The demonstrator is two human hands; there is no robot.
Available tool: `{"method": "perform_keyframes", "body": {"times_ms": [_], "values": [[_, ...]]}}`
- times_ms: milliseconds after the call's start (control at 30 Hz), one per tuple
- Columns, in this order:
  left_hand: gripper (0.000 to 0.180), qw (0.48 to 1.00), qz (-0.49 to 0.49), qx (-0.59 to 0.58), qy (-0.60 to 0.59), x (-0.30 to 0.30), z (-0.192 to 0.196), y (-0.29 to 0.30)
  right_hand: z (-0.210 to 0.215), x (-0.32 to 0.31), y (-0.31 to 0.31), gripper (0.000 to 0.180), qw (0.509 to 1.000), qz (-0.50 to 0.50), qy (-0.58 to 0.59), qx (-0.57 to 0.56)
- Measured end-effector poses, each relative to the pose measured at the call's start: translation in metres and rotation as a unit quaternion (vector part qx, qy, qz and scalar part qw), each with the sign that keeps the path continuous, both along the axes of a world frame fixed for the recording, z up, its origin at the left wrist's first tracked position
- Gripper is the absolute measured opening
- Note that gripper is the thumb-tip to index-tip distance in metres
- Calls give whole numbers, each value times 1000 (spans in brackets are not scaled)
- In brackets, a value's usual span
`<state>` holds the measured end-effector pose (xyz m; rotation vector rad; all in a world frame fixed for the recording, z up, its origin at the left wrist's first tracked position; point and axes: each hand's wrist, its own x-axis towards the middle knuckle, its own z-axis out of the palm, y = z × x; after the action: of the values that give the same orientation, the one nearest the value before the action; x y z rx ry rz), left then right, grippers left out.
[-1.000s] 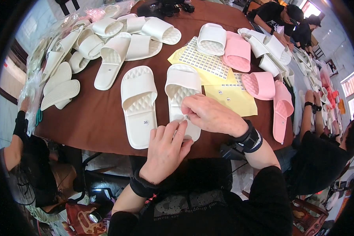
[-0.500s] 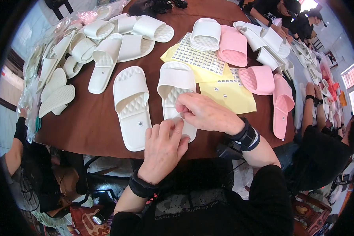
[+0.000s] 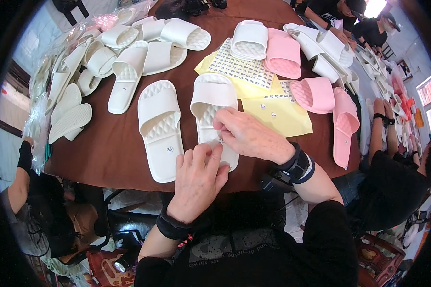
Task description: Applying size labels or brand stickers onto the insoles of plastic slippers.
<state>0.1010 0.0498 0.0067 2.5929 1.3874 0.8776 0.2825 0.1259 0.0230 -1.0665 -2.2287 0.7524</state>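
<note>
Both hands rest on the near end of a white slipper (image 3: 210, 103). The right hand (image 3: 246, 136) pinches a small sticker (image 3: 221, 141); the left hand (image 3: 196, 179) lies flat, fingers together.

left hand (image 3: 196, 179): slid up, fingertips now on slipper (image 3: 214, 115) heel | right hand (image 3: 249, 136): shifted slightly, fingers pressing small round sticker (image 3: 221, 140) at heel | view: tipped lower, table (image 3: 110, 148) sits higher in frame

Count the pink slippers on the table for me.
3 that I can tell: one pink slipper beside the white ones at the far edge, one right of the yellow sheet, one along the right edge. More may lie hidden farther right.
</note>
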Motion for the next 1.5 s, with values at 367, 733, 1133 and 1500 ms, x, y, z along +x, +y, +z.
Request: {"method": "perform_keyframes", "body": {"times_ms": [367,733,1133,1500], "values": [[54,998,10,-24,64,3,6,-7,-6,2,-15,15,1000,-5,21,-2],[49,996,0,16,93,5,8,-1,-9,3,-12,17,997,-19,80,13],[46,994,-15,30,103,6,11,0,-3,2,-14,18,985,-40,160,51],[45,995,-7,26,98,10,12,-1,0,1,-16,22,979,-52,184,68]]}}
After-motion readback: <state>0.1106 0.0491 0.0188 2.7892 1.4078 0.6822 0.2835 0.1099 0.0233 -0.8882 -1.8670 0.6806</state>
